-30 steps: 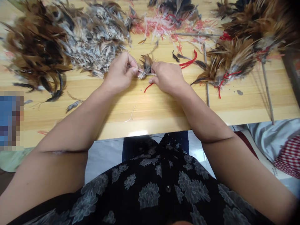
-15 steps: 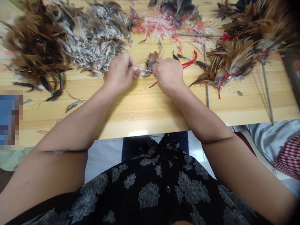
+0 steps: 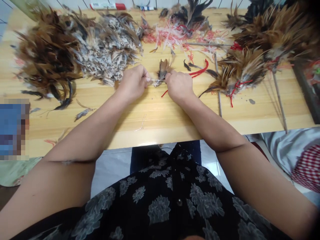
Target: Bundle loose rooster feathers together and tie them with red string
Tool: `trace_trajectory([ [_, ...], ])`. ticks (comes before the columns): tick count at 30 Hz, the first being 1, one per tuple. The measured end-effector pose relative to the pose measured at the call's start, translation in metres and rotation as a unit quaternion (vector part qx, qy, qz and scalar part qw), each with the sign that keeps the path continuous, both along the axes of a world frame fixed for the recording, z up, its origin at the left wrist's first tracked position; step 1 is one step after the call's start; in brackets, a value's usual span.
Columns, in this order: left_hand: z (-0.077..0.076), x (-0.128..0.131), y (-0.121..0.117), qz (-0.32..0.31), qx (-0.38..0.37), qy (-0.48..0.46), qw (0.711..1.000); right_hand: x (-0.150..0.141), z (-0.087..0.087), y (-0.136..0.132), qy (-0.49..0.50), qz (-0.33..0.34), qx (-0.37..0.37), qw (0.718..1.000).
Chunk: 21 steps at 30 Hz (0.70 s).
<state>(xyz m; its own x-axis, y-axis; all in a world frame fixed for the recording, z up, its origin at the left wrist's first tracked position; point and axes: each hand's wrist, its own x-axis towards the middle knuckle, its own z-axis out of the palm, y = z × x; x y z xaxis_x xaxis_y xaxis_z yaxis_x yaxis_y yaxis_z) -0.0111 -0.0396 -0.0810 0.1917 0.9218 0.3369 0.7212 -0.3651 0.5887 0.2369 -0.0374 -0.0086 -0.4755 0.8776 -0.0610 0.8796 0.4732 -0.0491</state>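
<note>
A small bunch of brown and grey feathers (image 3: 164, 69) lies on the wooden table between my hands, quill ends toward me. My left hand (image 3: 135, 80) is closed in a pinch on a thin pale string (image 3: 153, 80) at the left of the bunch. My right hand (image 3: 179, 86) is also closed, at the bunch's right side, where the string runs into its fingers. The string looks taut across the quills. Red string (image 3: 200, 70) shows beyond the right hand, and a short red end (image 3: 164, 93) pokes out below it. The right fingertips are mostly hidden.
Large feather piles, one brown (image 3: 47, 53) and one grey-white (image 3: 100, 50), lie at left. Pink and white string scraps (image 3: 170, 35) sit at the back. At right are a red-tied feather bunch (image 3: 240, 70) and thin sticks (image 3: 280, 96). A red-and-white marker (image 3: 107, 6) lies along the far edge.
The camera view has tilted up slightly, bringing the table's far edge and the marker into sight. Both hands still pinch at the feather bunch, with little visible movement.
</note>
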Motion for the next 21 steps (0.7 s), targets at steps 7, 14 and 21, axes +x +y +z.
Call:
trace_trajectory([
  [7, -0.001, -0.009, 0.006, -0.049, 0.021, 0.029, 0.998, 0.001, -0.002, 0.004, 0.013, 0.01, -0.004, 1.0],
  [14, 0.018, -0.004, -0.009, -0.06, -0.049, 0.113, 0.991, 0.002, -0.002, 0.005, 0.012, 0.01, 0.001, 1.0],
  [21, 0.042, 0.017, -0.022, -0.145, -0.015, 0.026, 0.989, 0.001, 0.005, -0.002, -0.005, 0.012, -0.007, 1.0],
])
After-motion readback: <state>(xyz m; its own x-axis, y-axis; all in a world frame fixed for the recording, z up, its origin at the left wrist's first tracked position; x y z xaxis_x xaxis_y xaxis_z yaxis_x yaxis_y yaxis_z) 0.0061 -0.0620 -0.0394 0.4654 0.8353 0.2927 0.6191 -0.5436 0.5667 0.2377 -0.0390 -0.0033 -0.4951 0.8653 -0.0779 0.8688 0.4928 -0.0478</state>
